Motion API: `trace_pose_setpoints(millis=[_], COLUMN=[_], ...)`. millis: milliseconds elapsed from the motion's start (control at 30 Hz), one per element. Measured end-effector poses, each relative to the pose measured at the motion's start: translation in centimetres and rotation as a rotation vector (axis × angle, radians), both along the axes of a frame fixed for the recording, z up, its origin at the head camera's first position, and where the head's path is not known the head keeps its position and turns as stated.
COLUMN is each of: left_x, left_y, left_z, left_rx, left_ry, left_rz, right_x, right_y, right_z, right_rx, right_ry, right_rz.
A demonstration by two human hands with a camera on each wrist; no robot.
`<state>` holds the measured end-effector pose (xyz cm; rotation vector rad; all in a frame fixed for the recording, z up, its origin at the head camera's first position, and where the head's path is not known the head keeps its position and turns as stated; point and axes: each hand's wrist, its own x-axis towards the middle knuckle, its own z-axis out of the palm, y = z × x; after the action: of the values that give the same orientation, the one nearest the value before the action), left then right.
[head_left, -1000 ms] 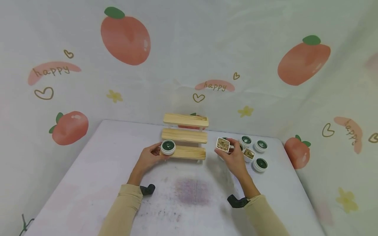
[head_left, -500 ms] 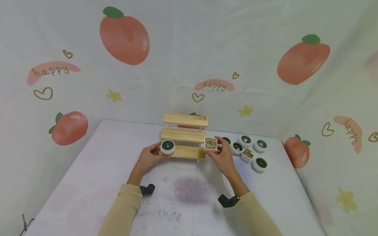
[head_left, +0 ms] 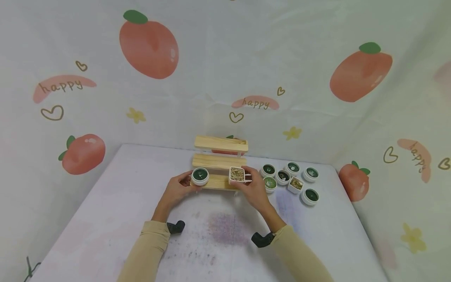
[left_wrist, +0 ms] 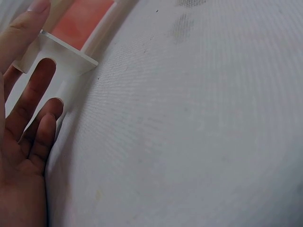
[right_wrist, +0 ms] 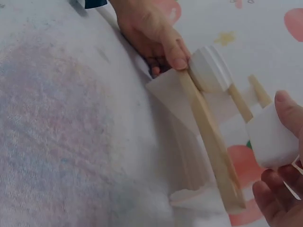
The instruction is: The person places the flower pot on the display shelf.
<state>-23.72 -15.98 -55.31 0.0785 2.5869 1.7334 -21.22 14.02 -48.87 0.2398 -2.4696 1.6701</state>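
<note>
A three-step wooden display stand [head_left: 220, 161] with white side panels stands at the back of the table. A round white pot with a dark green top [head_left: 200, 176] sits on the left end of its lowest step. My left hand [head_left: 177, 187] holds that end, its thumb [right_wrist: 176, 53] on the board beside the pot and its fingers [left_wrist: 42, 78] against the white panel. My right hand [head_left: 254, 190] grips a square white pot of brownish grit [head_left: 237, 174] at the lowest step's right part. Whether this pot touches the step cannot be told.
Right of the stand, several round pots with green tops, such as the front one [head_left: 310, 196], cluster around another square grit pot [head_left: 295, 184]. Behind the white table [head_left: 105, 219] hangs a fruit-printed cloth [head_left: 211, 70]. Dark wrist mounts [head_left: 262, 239] stick out from both wrists.
My right hand has carried the square pot leftward from the cluster to the stand's lowest step. My left hand and the round pot beside it have stayed in place.
</note>
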Motion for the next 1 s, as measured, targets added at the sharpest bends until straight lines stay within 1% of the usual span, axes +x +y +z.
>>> trace_pose_setpoints(millis=[333,567,667,800,933,1000], left_x=[0.2,0.3,0.3,0.2,0.1,0.1], left_y=[0.2,0.1,0.1,0.1,0.1,0.0], left_z=[0.3,0.1,0.1,0.0,0.0,0.0], left_rx=[0.021,0.003,0.005,0.014,0.024,0.025], left_ry=[-0.025,-0.019,-0.021,-0.005,0.002,0.003], left_rz=[-0.005,-0.002,-0.01,-0.015,-0.005,-0.008], right_x=[-0.2,-0.1,-0.1,-0.3,-0.6,-0.6], right_y=[-2.5,-3.9,-4.4,-5.0,-5.4,-5.5], right_z=[-0.4,-1.0,-1.3,-1.4,-1.3,-1.3], right_rx=[-0.015,0.005,-0.008,-0.036,-0.034,-0.015], right_ry=[-0.02,-0.038,-0.033,-0.007,0.003,0.011], right_rz=[-0.002,0.006,-0.002,-0.003,-0.003,-0.006])
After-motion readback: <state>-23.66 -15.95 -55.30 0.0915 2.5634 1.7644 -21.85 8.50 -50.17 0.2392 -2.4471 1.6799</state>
